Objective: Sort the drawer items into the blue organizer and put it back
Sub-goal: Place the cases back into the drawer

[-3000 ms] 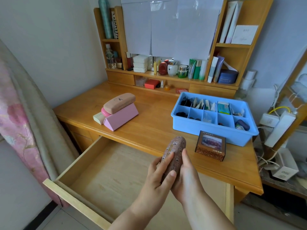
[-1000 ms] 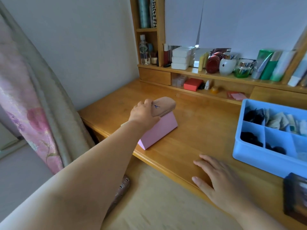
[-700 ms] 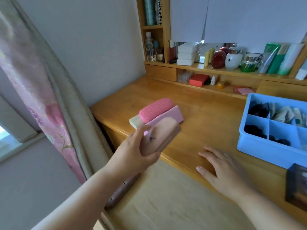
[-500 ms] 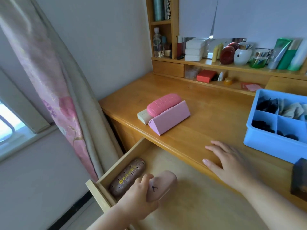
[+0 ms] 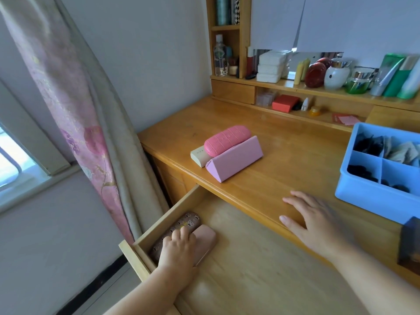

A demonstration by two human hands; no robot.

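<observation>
Wooden and pulled open, the drawer (image 5: pixel 238 269) sits under the bench (image 5: pixel 284 160) edge. In its left corner lie two cases side by side and touching: a brown patterned case (image 5: pixel 181 223) against the drawer's left wall, and a beige case (image 5: pixel 205 241) just to its right. The left hand (image 5: pixel 178 248) rests on top of both, fingers curled down over them; its grip is loose, palm pressing rather than closing round either case, and I cannot tell whether it holds one. The right hand (image 5: pixel 318 221) lies flat on the bench front edge, fingers spread, grip wide and holding nothing.

On the bench stand a pink triangular case (image 5: pixel 236 161), a rounded pink case (image 5: pixel 227 139) leaning on its back slope, and a cream box (image 5: pixel 198 155) touching both at the left. The blue organizer (image 5: pixel 372 198) sits at the right of the bench, well apart from the drawer's cases, its compartments holding dark and pale small items too blurred to name. A dark box (image 5: pixel 409 244) stands just in front of it at the frame edge.
</observation>
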